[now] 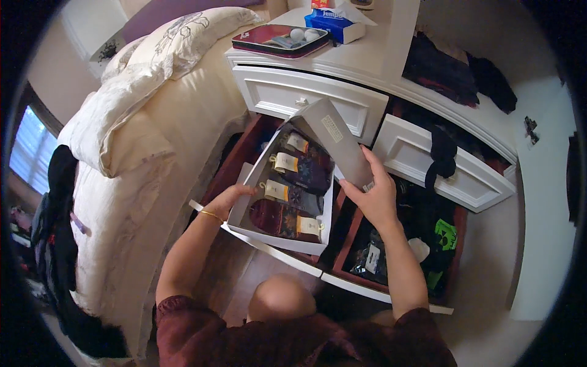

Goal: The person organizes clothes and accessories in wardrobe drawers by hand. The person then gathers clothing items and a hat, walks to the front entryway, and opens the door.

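Note:
My left hand [230,198] grips the left wall of a white cardboard box [286,241], its fingers partly hidden by the wall. Inside lie several pairs of patterned socks [305,176] with cream paper labels. My right hand [378,197] holds the grey box lid [341,147], which stands tilted up along the box's right side. The lid bears a small printed label. Beneath the box is the pulled-out left drawer [247,137], with reddish-brown inner sides.
The right drawer [355,229] is out too, holding dark items and a green packet [445,235]. Above it, black fabric [442,151] hangs over a tilted drawer front [412,151]. A bed [183,124] is at left. A red case [279,41] and a tissue pack [335,25] sit on the cabinet.

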Demonstrator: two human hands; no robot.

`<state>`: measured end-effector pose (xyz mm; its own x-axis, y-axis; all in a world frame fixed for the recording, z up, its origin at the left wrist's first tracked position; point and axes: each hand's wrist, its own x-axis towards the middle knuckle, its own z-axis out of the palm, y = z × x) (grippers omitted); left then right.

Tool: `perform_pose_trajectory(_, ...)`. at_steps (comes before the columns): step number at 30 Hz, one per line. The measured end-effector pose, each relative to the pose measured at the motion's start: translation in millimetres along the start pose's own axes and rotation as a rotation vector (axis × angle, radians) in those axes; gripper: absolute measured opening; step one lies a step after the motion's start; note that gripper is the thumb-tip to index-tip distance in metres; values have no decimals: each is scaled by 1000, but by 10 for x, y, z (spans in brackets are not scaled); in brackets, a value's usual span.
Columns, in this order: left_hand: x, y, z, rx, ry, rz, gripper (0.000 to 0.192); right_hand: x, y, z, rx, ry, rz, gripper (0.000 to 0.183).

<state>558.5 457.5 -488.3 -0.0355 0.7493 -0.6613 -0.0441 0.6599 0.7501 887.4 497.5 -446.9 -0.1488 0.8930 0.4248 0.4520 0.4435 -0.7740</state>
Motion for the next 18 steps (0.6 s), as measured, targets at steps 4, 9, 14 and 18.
perform_pose_trajectory(4,-410,124,34,-80,-65,85,48,-69,-293,-62,-29,-11,-216,70)
perform_pose_trajectory(9,-822,-69,-27,-310,-54,272,47,-364,-718,137,-167,-185,-596,66)
perform_pose_trajectory(14,-817,-551,-243,-454,69,409,46,-801,-775,570,-212,-232,-796,58)
perform_pose_trajectory(18,-792,-1026,-365,-546,140,454,45,-702,-648,624,73,-355,-628,54)
